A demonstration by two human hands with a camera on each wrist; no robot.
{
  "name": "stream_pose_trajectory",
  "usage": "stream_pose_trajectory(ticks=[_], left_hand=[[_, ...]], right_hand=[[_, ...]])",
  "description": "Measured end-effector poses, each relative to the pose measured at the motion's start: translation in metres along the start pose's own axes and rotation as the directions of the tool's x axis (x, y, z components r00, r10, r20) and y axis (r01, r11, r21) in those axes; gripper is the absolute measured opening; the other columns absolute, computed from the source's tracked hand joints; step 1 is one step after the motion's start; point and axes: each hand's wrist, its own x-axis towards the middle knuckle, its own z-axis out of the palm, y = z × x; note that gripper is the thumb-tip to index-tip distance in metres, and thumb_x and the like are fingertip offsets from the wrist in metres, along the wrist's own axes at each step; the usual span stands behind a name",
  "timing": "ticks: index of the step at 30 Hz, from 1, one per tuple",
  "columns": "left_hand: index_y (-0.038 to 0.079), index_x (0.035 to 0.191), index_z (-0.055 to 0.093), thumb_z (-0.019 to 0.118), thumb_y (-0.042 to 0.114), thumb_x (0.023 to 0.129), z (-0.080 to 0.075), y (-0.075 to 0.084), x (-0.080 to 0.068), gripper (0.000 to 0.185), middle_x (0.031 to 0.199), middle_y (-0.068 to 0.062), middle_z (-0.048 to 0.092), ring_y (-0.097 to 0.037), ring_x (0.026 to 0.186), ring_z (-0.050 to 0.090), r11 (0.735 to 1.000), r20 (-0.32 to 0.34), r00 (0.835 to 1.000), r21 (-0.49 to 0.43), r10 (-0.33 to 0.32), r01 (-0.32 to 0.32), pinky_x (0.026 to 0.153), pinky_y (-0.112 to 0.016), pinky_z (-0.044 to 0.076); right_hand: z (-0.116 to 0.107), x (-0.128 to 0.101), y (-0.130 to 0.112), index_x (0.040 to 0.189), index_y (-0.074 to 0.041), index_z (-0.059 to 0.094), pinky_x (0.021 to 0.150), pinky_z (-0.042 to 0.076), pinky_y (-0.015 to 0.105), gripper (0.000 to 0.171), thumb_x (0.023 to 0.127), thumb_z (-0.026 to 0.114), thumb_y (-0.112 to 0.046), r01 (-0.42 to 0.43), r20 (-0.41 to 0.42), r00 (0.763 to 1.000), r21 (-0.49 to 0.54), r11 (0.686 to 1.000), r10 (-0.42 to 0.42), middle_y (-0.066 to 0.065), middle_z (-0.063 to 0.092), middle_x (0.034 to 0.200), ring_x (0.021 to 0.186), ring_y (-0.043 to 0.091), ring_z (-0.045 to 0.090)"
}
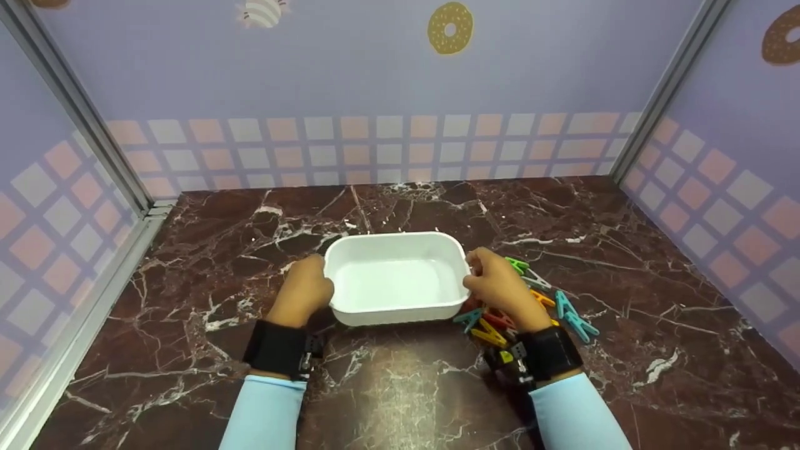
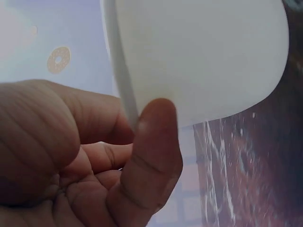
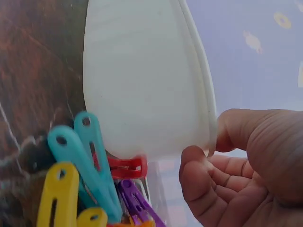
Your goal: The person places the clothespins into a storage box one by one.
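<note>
A white rectangular plastic basin (image 1: 394, 278) with rounded corners stands in the middle of the marbled table, nothing inside it. My left hand (image 1: 304, 284) pinches its left rim between thumb and a bent finger, as the left wrist view shows from close by. At the opposite end my right hand (image 1: 497, 278) pinches the right rim the same way. Beneath and around the right hand lies a loose pile of coloured clothespins, among them a teal clothespin (image 3: 85, 165), a yellow clothespin (image 3: 59, 194), a red clothespin (image 3: 128, 166) and a purple clothespin (image 3: 137, 201).
The dark red marbled table (image 1: 187, 362) reaches back to a purple wall (image 1: 350, 69) with checked tile print. Side panels rise at left and right, with a metal frame (image 1: 94, 300) along the left edge. Another teal clothespin (image 1: 575, 317) lies at the pile's right.
</note>
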Motion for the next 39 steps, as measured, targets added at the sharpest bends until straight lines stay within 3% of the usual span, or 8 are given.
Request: stream_pose_trajectory(ticks=[6,11,23,29,35,39], left_hand=[[-0.016,0.096,0.061,0.045,-0.012,0.073,0.007,0.008,0.001,0.029,0.092,-0.028,0.064,-0.038,0.080,0.059,1.000,0.003,1.000,-0.031,0.004,-0.004,0.075,-0.049,0.050],[-0.015,0.091,0.061,0.045,-0.011,0.071,0.011,0.006,0.001,0.025,0.085,-0.025,0.063,-0.035,0.075,0.057,0.999,-0.027,0.999,-0.026,0.045,-0.046,0.069,-0.047,0.050],[-0.010,0.089,0.061,0.047,-0.011,0.074,0.011,0.005,0.003,0.020,0.089,-0.025,0.064,-0.037,0.079,0.058,1.000,-0.008,1.000,0.001,0.010,-0.010,0.073,-0.049,0.049],[-0.011,0.091,0.062,0.046,-0.011,0.074,0.009,0.003,0.002,0.023,0.089,-0.025,0.065,-0.037,0.080,0.059,1.000,-0.012,1.000,-0.003,-0.004,0.004,0.073,-0.049,0.049],[-0.011,0.092,0.063,0.046,-0.012,0.074,0.004,-0.001,0.002,0.025,0.090,-0.024,0.066,-0.037,0.081,0.060,0.999,-0.017,1.000,-0.026,-0.020,0.020,0.074,-0.049,0.050],[-0.011,0.097,0.064,0.046,-0.013,0.073,0.001,-0.002,0.001,0.030,0.094,-0.025,0.067,-0.039,0.088,0.061,0.999,-0.020,0.999,-0.024,-0.026,0.025,0.080,-0.050,0.050]], right_hand=[[-0.009,0.003,0.009,0.117,0.005,0.052,0.051,0.048,0.027,0.036,0.082,0.058,0.001,-0.061,0.016,0.998,0.096,0.994,0.060,0.015,0.055,0.094,0.062,0.019,0.054],[-0.010,0.005,0.011,0.115,0.005,0.055,0.049,0.048,0.027,0.033,0.083,0.058,0.000,-0.065,-0.013,0.998,0.085,0.994,0.066,0.014,0.056,0.090,0.059,0.018,0.054],[-0.008,0.006,0.013,0.121,0.006,0.057,0.046,0.047,0.027,0.036,0.085,0.056,0.002,-0.039,-0.007,0.999,0.094,0.995,0.040,0.012,0.057,0.087,0.057,0.025,0.057],[-0.009,0.003,0.010,0.116,0.004,0.051,0.047,0.047,0.028,0.035,0.081,0.058,0.000,-0.045,0.050,0.998,0.062,0.997,0.042,0.010,0.054,0.081,0.054,0.018,0.053],[-0.013,-0.002,0.003,0.118,0.005,0.047,0.051,0.054,0.039,0.039,0.080,0.058,-0.001,-0.050,0.155,0.987,0.061,0.997,0.040,0.014,0.060,0.080,0.058,0.029,0.062],[-0.017,-0.004,-0.001,0.118,0.003,0.053,0.051,0.051,0.033,0.035,0.086,0.063,-0.008,-0.023,0.157,0.987,0.017,1.000,0.020,0.015,0.064,0.082,0.058,0.024,0.060]])
